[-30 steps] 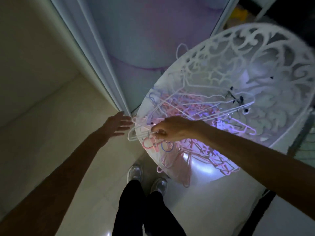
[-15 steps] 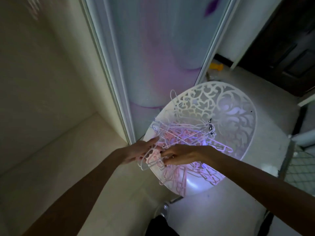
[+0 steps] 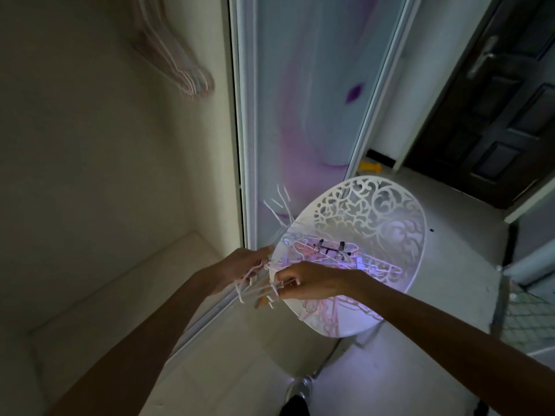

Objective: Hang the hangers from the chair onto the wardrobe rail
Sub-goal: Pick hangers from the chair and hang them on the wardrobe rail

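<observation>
Hangers on rail [image 3: 180,70]: several; chair [image 3: 468,265] pile [image 3: 330,253]: many left; both hands, left hand [image 3: 240,270] and right hand [image 3: 306,280], grip lifted bunch [image 3: 258,288].

- Hangers [image 3: 330,253]: thin white and pink wire, heaped in a tangle on the seat of the chair.
- Chair [image 3: 390,217]: white, round, with a pierced scrollwork back.
- Held hangers [image 3: 258,288]: a white bunch, blurred, lifted at the seat's front edge.
- Hung hangers [image 3: 183,70]: a blurred row, seen upper left.
</observation>
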Available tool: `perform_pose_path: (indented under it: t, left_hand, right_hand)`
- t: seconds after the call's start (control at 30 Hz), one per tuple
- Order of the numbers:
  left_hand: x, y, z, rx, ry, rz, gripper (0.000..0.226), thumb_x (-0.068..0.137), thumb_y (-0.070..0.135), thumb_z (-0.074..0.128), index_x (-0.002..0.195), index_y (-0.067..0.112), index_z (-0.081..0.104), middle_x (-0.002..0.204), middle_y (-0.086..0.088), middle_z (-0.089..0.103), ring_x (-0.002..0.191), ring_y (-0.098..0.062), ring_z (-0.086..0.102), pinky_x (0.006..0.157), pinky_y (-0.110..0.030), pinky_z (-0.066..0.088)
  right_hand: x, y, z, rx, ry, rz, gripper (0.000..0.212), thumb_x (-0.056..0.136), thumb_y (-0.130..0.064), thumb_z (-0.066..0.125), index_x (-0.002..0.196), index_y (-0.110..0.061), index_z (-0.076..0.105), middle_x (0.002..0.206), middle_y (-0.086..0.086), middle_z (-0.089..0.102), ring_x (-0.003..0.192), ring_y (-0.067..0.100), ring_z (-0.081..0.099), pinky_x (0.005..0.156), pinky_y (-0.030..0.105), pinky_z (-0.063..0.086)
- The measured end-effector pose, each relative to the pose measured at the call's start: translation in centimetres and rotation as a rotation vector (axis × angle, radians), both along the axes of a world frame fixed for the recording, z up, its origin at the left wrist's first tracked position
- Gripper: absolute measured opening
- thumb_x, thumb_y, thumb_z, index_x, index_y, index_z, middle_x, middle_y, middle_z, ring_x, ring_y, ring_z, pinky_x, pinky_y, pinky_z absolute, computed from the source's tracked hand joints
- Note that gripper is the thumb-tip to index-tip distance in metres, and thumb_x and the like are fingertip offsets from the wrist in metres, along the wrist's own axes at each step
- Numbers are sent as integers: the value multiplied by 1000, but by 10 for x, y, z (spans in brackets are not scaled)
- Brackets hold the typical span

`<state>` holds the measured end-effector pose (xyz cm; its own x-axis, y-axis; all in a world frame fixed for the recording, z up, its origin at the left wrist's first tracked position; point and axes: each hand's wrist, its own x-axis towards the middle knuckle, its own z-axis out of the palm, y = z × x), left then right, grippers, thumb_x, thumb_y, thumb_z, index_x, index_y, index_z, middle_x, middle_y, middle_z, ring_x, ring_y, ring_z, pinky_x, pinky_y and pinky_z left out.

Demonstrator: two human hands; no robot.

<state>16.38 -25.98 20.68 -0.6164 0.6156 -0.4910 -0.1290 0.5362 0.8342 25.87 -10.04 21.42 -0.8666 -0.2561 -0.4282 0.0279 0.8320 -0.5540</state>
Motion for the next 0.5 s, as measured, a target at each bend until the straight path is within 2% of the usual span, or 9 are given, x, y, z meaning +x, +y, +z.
perform_pose_path:
  t: [0.13, 0.23, 0.33, 0.4, 0.5]
  left_hand:
    - [9, -12, 12, 49, 75, 35, 40, 91, 48, 50, 63, 18, 49, 53, 3, 37, 47, -9, 32, 53, -23, 29]
    - [5, -7, 17, 108, 118, 43, 43, 93, 45, 49, 58, 20, 47, 49, 6, 34, 46, -9, 29, 53, -24, 27]
    - [-5, 10, 13, 128, 173, 61, 41, 94, 42, 47, 60, 19, 49, 42, 11, 33, 41, -5, 29, 51, -22, 26]
    - [-14, 31, -1, 130, 193, 87, 38, 95, 39, 47, 66, 15, 49, 37, 11, 34, 38, -2, 28, 49, -22, 25]
    - [-20, 52, -22, 131, 249, 138, 37, 97, 32, 45, 65, 13, 46, 41, 10, 37, 39, -2, 31, 49, -23, 26]
  right_hand:
    - [3, -15, 2, 134, 177, 21, 22, 86, -39, 55, 86, -17, 59, 73, -7, 54, 71, 15, 52, 67, 28, 38]
    - [4, -8, 4, 137, 341, 19, 23, 85, -40, 55, 90, -19, 63, 79, -4, 61, 72, 12, 54, 68, 26, 39]
    - [3, 14, -4, 240, 554, -22, 36, 84, -46, 51, 109, -23, 64, 102, -3, 68, 96, 14, 59, 89, 28, 39]
    - [2, 39, -22, 257, 602, -104, 48, 83, -51, 47, 121, -24, 57, 122, -3, 62, 116, 17, 54, 101, 36, 37]
    - [8, 74, -60, 282, 603, -338, 59, 82, -47, 40, 134, -19, 47, 136, 6, 51, 127, 25, 46, 105, 42, 37]
